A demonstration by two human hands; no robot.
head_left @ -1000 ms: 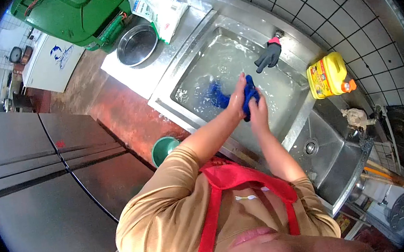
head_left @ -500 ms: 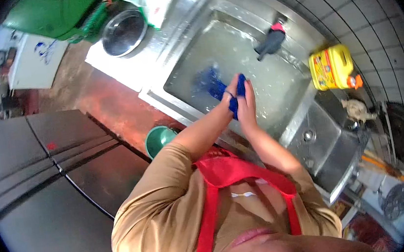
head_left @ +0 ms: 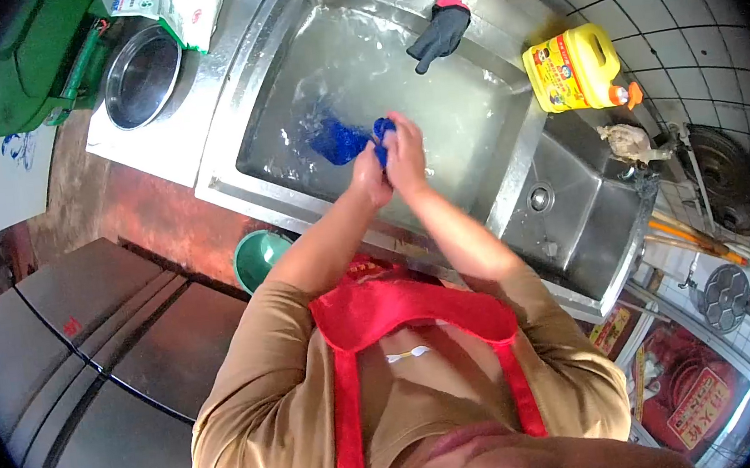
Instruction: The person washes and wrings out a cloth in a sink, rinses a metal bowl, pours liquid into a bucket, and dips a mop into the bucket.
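Note:
A wet blue cloth is bunched between my two hands, its loose end trailing left over the cloudy water in a steel sink. My left hand is closed around the near part of the cloth. Beside it on the right, my right hand has its fingers curled over a twisted bit of the same cloth. Both hands are above the near half of the basin. A dark glove with a pink cuff hangs over the tap area at the back rim.
A yellow jug with an orange cap stands on the right ledge. A smaller steel basin adjoins the sink. On the left counter are a round metal pan and a white-green bag. A green bucket is below, left of the sink.
The hands went from palms pressed flat together around the cloth to fingers curled on it. The head view has shifted, so the surroundings sit further left and higher.

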